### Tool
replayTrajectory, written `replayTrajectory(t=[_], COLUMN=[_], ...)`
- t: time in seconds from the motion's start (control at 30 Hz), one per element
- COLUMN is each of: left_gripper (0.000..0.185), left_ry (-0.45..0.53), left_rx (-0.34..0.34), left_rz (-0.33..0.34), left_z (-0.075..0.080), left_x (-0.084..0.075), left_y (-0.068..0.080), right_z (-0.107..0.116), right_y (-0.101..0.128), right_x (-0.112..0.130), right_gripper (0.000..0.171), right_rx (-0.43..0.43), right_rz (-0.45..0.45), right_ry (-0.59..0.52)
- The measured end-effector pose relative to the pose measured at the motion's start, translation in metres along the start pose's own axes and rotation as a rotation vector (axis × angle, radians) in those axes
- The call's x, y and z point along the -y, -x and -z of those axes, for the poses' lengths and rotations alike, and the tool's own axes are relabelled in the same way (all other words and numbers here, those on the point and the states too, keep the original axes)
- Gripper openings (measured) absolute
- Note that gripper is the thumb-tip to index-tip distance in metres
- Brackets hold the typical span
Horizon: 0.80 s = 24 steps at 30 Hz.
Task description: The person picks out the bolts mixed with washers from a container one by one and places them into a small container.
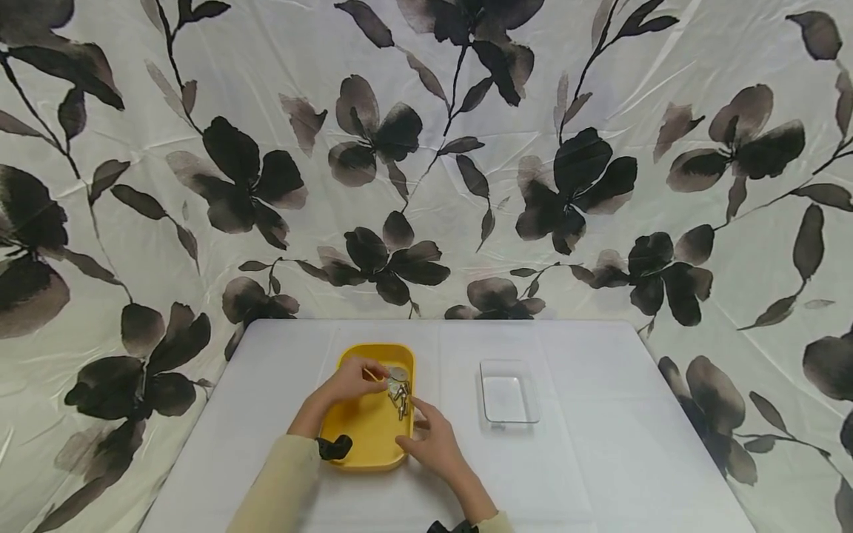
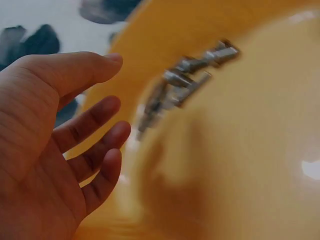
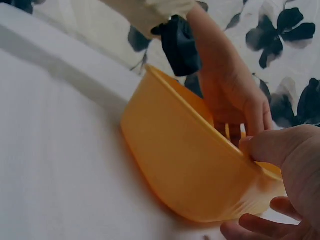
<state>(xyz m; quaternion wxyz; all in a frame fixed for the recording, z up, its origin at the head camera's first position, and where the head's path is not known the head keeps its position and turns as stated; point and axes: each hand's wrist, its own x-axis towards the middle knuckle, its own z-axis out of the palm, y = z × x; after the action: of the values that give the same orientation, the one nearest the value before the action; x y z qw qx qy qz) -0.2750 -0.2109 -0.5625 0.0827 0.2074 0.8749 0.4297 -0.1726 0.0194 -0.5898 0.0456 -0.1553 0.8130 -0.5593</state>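
A deep yellow tray [image 1: 363, 437] stands on the table. Along its right inner wall lies a small pile of shiny metal pieces [image 1: 402, 403] that look like bolts, blurred in the left wrist view [image 2: 187, 70]. My left hand [image 1: 356, 381] reaches over the tray beside the pile, fingers loosely bent, with a gap between thumb and fingers and nothing visible in it [image 2: 65, 125]. My right hand [image 1: 436, 448] grips the tray's right rim, its thumb [image 3: 265, 147] over the edge and its other fingers along the outside. A pale patch above the pile is unclear.
To the right of the tray stands a clear rectangular container [image 1: 509, 396] on the white table [image 1: 600, 444]. A floral cloth [image 1: 466, 185] hangs behind the table's back edge. Dark bands [image 1: 335, 447] are on both wrists.
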Motion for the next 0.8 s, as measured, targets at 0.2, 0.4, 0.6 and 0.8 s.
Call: replayTrajectory(t=[0.2,0.4,0.6,0.8], left_gripper=[0.017,0.014,0.017,0.017], left_ry=[-0.061,-0.162,-0.247,-0.265], left_rx=[0.048,0.05,0.024,-0.003], left_rz=[0.024,0.036,0.062,0.089], left_z=[-0.008,-0.013,-0.018,-0.025], left_x=[0.01,0.01,0.016,0.023], left_y=[-0.006,-0.015,-0.022,-0.019], right_z=[-0.008,-0.008,-0.005,-0.008], right_y=[0.0,0.0,-0.001,0.0], right_x=[-0.006,-0.01,-0.01,-0.012], right_gripper=[0.068,0.067,0.067,0.067], right_rx=[0.036,0.031,0.019,0.016], right_rz=[-0.032,-0.035,-0.029,-0.029], right_ry=[-0.139,-0.156,-0.173,-0.184])
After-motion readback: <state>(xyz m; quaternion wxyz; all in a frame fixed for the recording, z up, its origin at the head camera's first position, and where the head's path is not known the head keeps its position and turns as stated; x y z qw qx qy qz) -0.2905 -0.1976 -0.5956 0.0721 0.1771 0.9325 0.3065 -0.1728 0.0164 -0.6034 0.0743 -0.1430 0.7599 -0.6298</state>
